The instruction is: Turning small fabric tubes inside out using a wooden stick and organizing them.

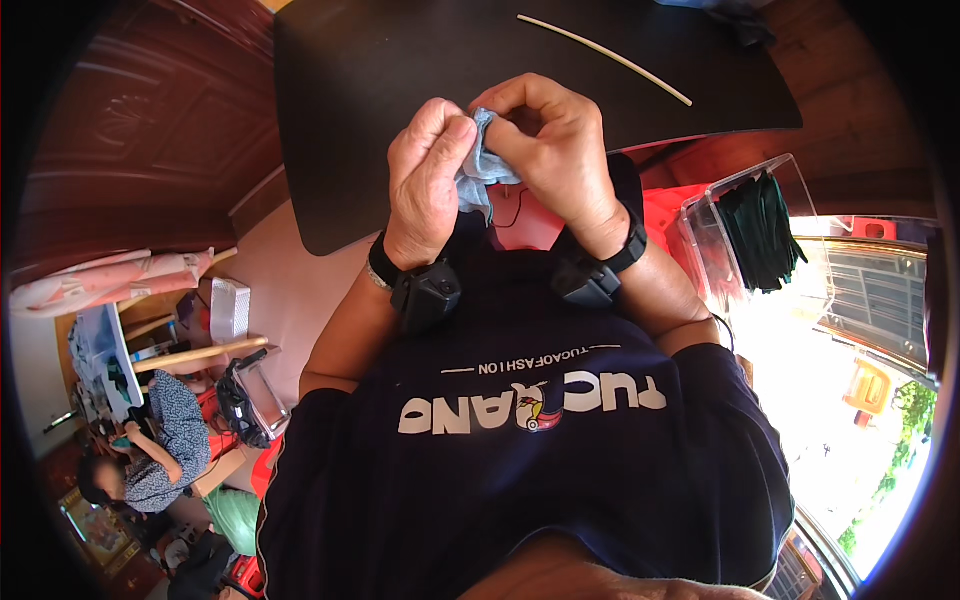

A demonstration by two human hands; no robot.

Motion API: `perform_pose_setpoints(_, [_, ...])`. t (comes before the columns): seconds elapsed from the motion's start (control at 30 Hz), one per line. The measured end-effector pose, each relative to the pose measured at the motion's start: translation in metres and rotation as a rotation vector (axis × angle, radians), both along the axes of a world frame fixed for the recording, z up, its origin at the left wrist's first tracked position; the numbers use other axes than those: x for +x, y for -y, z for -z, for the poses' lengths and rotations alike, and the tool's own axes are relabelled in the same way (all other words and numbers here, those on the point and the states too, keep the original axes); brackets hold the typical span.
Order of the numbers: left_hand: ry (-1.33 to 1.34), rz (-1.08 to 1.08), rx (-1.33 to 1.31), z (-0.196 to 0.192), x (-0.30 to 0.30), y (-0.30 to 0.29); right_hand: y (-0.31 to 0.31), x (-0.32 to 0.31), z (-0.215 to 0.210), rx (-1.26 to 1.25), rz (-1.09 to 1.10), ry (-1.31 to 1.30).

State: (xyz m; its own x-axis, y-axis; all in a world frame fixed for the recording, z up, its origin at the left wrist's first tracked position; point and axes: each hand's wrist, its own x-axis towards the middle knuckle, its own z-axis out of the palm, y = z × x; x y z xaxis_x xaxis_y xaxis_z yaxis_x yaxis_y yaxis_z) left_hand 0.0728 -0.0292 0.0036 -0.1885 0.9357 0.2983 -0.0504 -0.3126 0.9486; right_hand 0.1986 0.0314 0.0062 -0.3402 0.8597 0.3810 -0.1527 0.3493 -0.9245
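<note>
Dark wood walls sit behind a big black board [400, 90], and that board is the main landmark. Both hands are up just in front of the board's near edge, close to the person's chest. L hand [425, 180] and R hand [550, 150] are pressed close, w/ a small light blue cloth [480, 170] bunched between them. L fingers [455, 135] are curled shut and pinch the cloth's top; R fingers [520, 100] are folded tight on it too, so both hands are clamped on the same bit. A loose end of the cloth hangs down below the hands, over the near edge of the board. Each wrist has a black band w/ a small black box on it. On the far side of the board lies a thin pale stick [605, 58]. To the right of the board is a clear plastic box [700, 215] w/ dark green cloths [760, 230] in it. To the left of the board and lower down, another person [150, 450] sits at a messy table. What could go wrong: the cloth is small and scrunched, so it may slip out if one hand lets go too soon, and then it could drop past the board's edge into the lap. Pulling too hard w/ both hands could stretch or rip it. The hanging end might also snag on a wrist band.
</note>
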Motion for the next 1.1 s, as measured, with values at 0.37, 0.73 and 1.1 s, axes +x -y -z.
perform_pose_setpoints(0.37, [0.002,0.062,-0.021,0.010,-0.012,-0.002,-0.017,0.017,-0.005,-0.371,-0.445,0.025])
perform_pose_setpoints(0.73, [0.168,0.020,-0.068,0.009,-0.001,-0.005,-0.004,0.010,0.004,-0.246,-0.336,-0.030])
perform_pose_setpoints(1.1, [-0.075,0.057,0.203,0.009,0.002,-0.005,0.007,-0.007,0.019,0.335,0.263,-0.011])
